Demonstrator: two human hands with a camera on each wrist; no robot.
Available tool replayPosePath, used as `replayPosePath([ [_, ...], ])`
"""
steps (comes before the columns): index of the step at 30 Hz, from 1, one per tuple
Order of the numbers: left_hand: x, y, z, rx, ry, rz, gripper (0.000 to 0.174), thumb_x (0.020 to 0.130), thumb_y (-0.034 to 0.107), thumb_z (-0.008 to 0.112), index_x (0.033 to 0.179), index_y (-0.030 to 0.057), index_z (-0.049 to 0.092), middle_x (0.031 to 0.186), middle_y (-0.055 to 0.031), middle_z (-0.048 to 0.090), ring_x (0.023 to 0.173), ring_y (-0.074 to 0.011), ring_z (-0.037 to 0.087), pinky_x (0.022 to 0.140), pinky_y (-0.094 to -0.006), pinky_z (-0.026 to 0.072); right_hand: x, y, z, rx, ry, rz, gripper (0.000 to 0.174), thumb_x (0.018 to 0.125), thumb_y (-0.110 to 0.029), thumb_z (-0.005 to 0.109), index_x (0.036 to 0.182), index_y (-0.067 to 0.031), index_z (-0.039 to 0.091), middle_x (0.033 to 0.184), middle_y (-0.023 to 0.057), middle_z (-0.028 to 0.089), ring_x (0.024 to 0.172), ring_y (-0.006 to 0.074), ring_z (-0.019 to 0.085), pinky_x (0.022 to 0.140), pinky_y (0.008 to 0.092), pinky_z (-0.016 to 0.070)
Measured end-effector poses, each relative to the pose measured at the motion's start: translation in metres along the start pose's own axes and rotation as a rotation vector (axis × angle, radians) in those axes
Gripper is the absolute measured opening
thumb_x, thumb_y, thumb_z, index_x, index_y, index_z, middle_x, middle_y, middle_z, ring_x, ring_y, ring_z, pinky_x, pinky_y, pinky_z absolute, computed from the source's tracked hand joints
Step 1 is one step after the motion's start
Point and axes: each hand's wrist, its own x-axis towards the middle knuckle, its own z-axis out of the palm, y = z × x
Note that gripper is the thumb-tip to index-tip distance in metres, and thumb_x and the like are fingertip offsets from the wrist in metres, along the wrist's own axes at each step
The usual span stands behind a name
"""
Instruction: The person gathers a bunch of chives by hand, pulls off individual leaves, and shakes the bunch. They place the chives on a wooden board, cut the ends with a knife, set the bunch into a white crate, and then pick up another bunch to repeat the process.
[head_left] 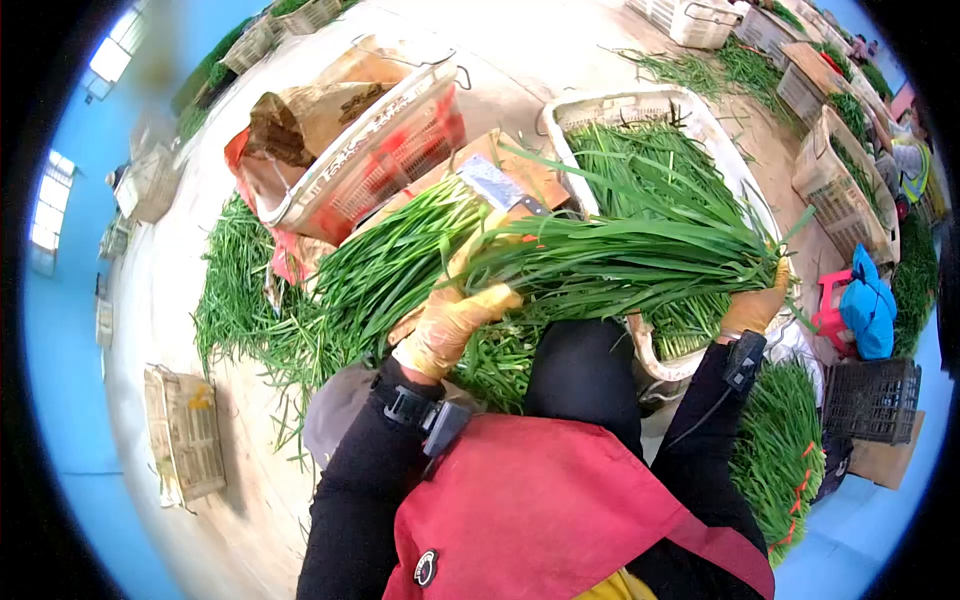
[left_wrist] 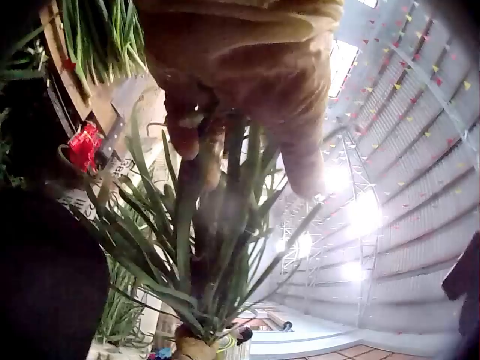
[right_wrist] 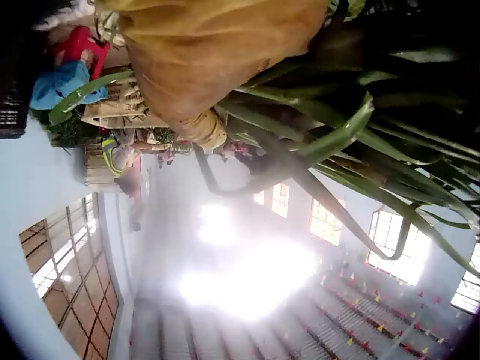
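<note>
A long bunch of garlic chives [head_left: 620,250] stretches across the lap between two gloved hands. My right hand [head_left: 757,303] grips its right end; the right wrist view shows leaves [right_wrist: 330,150] fanning out beside the glove [right_wrist: 217,52]. At the left end, my left hand [head_left: 455,325] has its fingers on one side of the leaves and its thumb apart on the other. In the left wrist view those fingers [left_wrist: 184,131] reach down fairly straight among the leaves [left_wrist: 202,247]. Beyond the left hand lies a pile of chives [head_left: 410,260], beside a broad-bladed knife [head_left: 490,183] with a dark handle.
A white basket of chives [head_left: 650,165] stands in front, its rim near the right hand. A white-and-red crate [head_left: 370,150] holds brown sheets. Loose chives [head_left: 240,290] cover the floor at left. A tied bundle [head_left: 780,450], black crate [head_left: 872,400] and red stool [head_left: 832,310] stand at right.
</note>
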Motion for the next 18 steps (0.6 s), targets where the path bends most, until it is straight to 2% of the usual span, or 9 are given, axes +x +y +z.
replayPosePath([
  [1, 0.008, -0.002, 0.003, 0.037, 0.030, -0.038, 0.059, 0.091, 0.015, 0.063, 0.146, 0.0098, 0.043, 0.124, -0.0013, 0.061, 0.083, -0.0055, 0.057, 0.070, -0.0181, 0.0455, 0.006, 0.004, -0.006, 0.000, 0.018, 0.000, 0.046, 0.099, -0.041, 0.047, 0.118, -0.0031, 0.064, 0.114, 0.0136, 0.067, 0.099, 0.0321, 0.064, 0.089, 0.0480, 0.0516],
  [3, 0.021, -0.007, 0.008, 0.042, 0.061, -0.033, 0.047, 0.094, 0.019, 0.060, 0.139, 0.0090, 0.052, 0.121, -0.0001, 0.064, 0.072, -0.0037, 0.057, 0.062, -0.0166, 0.0421, 0.015, 0.009, -0.019, 0.026, 0.038, 0.059, 0.044, 0.098, -0.040, 0.048, 0.116, -0.0033, 0.064, 0.114, 0.0143, 0.066, 0.100, 0.0322, 0.063, 0.089, 0.0492, 0.0513],
  [6, 0.039, -0.015, 0.017, 0.067, 0.029, -0.051, 0.037, 0.095, 0.024, 0.059, 0.128, 0.0069, 0.060, 0.119, -0.0028, 0.066, 0.066, -0.0030, 0.057, 0.053, -0.0156, 0.0397, 0.036, 0.022, -0.041, 0.029, 0.071, 0.087, 0.042, 0.098, -0.039, 0.050, 0.115, -0.0032, 0.064, 0.114, 0.0145, 0.066, 0.100, 0.0327, 0.063, 0.090, 0.0507, 0.0507],
  [9, 0.057, -0.027, 0.026, 0.156, 0.113, -0.104, 0.029, 0.097, 0.022, 0.056, 0.120, 0.0055, 0.065, 0.123, -0.0036, 0.066, 0.059, -0.0023, 0.055, 0.050, -0.0147, 0.0377, 0.056, 0.038, -0.063, 0.047, 0.070, 0.165, 0.048, 0.098, -0.040, 0.050, 0.120, 0.0001, 0.062, 0.119, 0.0163, 0.065, 0.103, 0.0335, 0.063, 0.093, 0.0496, 0.0496],
  [10, 0.063, -0.036, 0.027, 0.151, 0.184, -0.172, 0.028, 0.099, 0.022, 0.055, 0.118, 0.0044, 0.065, 0.118, -0.0036, 0.068, 0.057, -0.0026, 0.055, 0.048, -0.0150, 0.0369, 0.058, 0.045, -0.063, -0.075, 0.209, 0.155, 0.049, 0.096, -0.041, 0.055, 0.126, -0.0035, 0.059, 0.119, 0.0168, 0.065, 0.103, 0.0335, 0.062, 0.095, 0.0464, 0.0491],
  [12, 0.076, -0.067, 0.010, 0.130, 0.219, -0.216, 0.026, 0.098, 0.021, 0.056, 0.115, 0.0045, 0.066, 0.106, -0.0013, 0.071, 0.055, -0.0023, 0.055, 0.046, -0.0154, 0.0360, 0.091, 0.063, -0.118, -0.488, 0.316, 0.259, 0.057, 0.094, -0.043, 0.061, 0.138, -0.0099, 0.050, 0.129, 0.0169, 0.060, 0.121, 0.0325, 0.052, 0.105, 0.0527, 0.0353],
  [14, 0.083, -0.087, 0.001, 0.157, 0.273, -0.284, 0.026, 0.098, 0.023, 0.057, 0.114, 0.0056, 0.067, 0.104, -0.0004, 0.071, 0.053, -0.0021, 0.053, 0.045, -0.0150, 0.0350, 0.086, 0.060, -0.119, -0.395, 0.392, 0.386, 0.064, 0.092, -0.041, 0.064, 0.144, -0.0103, 0.044, 0.142, 0.0133, 0.051, 0.138, 0.0338, 0.035, 0.112, 0.0585, 0.0192],
  [17, 0.086, -0.079, 0.013, 0.098, 0.337, -0.270, 0.025, 0.096, 0.022, 0.062, 0.113, 0.0055, 0.070, 0.096, 0.0010, 0.071, 0.050, -0.0015, 0.052, 0.043, -0.0138, 0.0340, 0.082, 0.049, -0.157, -0.629, 0.290, 0.233, 0.064, 0.090, -0.040, 0.066, 0.143, -0.0099, 0.045, 0.144, 0.0125, 0.048, 0.142, 0.0350, 0.029, 0.114, 0.0562, 0.0156],
  [18, 0.086, -0.079, 0.011, 0.101, 0.322, -0.257, 0.025, 0.096, 0.022, 0.062, 0.114, 0.0058, 0.070, 0.098, 0.0003, 0.072, 0.051, -0.0016, 0.053, 0.044, -0.0136, 0.0341, 0.072, 0.040, -0.147, -0.669, 0.378, 0.157, 0.053, 0.092, -0.033, 0.066, 0.137, -0.0095, 0.052, 0.135, 0.0094, 0.056, 0.131, 0.0273, 0.045, 0.108, 0.0501, 0.0310],
])
